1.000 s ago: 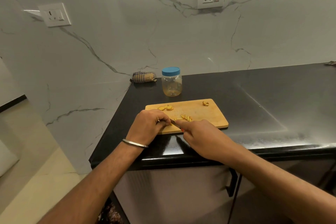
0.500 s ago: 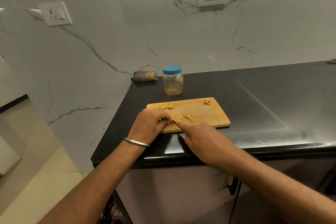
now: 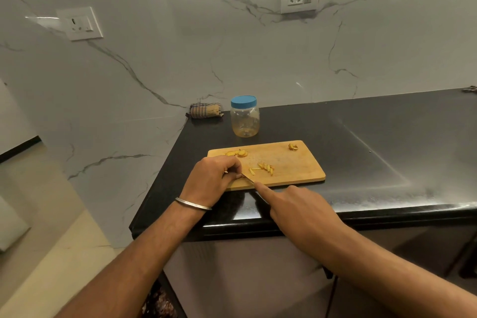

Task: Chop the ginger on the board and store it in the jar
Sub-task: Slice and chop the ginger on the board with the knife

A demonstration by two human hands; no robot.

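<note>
A wooden chopping board (image 3: 291, 165) is laid on a black countertop (image 3: 361, 152), near its front left corner. The left hand (image 3: 211, 178) is rested on the board's near left part, its fingers (image 3: 233, 166) curled down and bunched over something small; what is pinned beneath them is hidden, so it cannot be said whether a piece of ginger is held there. A thin metal bangle (image 3: 192, 204) is worn on the left wrist. The right hand (image 3: 296, 210) is held over the counter's front edge, closed round the handle of a knife (image 3: 248, 179), with the forefinger (image 3: 260, 186) stretched straight along the blade's back. The blade is angled up and to the left, and its tip is met by the left fingertips at the board's near edge. Just to the right of those fingertips, apart from both hands, a small scatter of ginger strips (image 3: 263, 168) is spread on the board. A few ginger slices (image 3: 238, 153) are lying just beyond the left knuckles at the far left corner, and one ginger piece (image 3: 293, 147) is set alone near the far right corner. A clear plastic jar (image 3: 244, 121) with a blue lid (image 3: 243, 101) screwed on is stood upright behind the board, well apart from the hands. A folded checked cloth (image 3: 205, 117) is tucked against the marble wall (image 3: 180, 59) to the jar's left.
</note>
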